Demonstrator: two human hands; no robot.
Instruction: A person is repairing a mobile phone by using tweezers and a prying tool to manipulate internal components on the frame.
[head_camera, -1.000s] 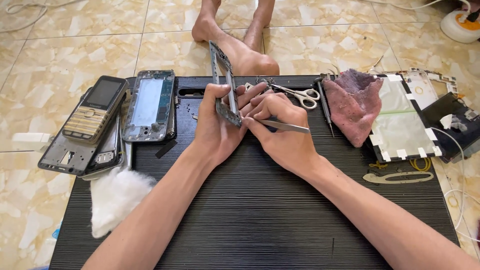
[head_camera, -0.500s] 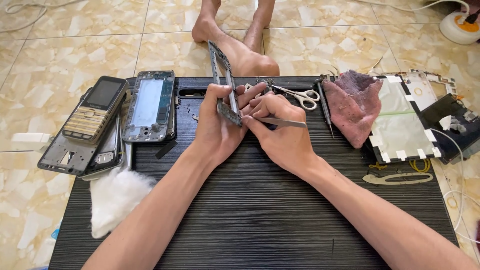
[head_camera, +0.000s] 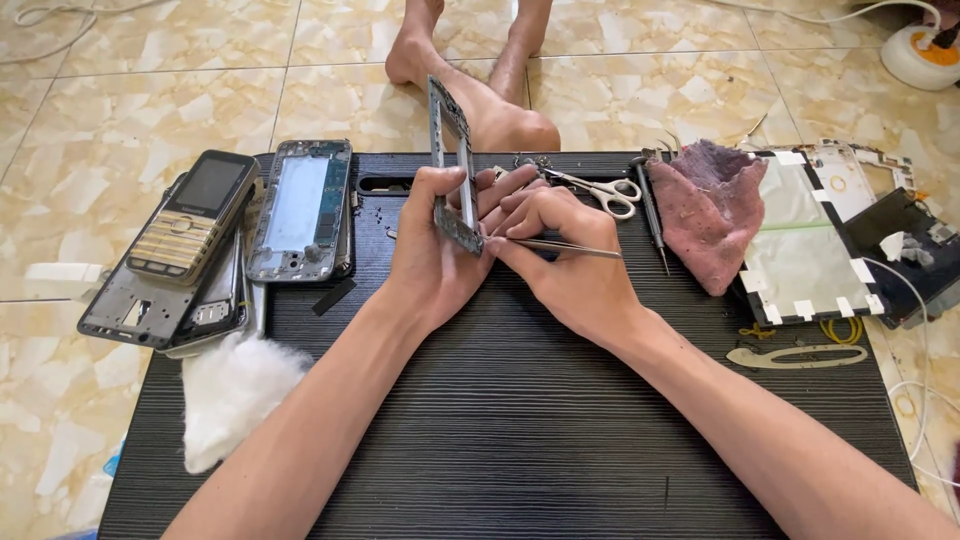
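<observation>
Left hand: fingers curled tight around the phone frame, held upright on edge.
Right hand: fingertips pinched on tweezers, tips at the frame's lower end.
Beyond fingers: scissors lie near.

The scene is seen from a single head-worn camera, tilted steeply down and forward over a black ribbed mat laid on a tiled floor. The mat is viewed from close range, with both forearms entering from the bottom edge and bare feet caught at the top.
</observation>
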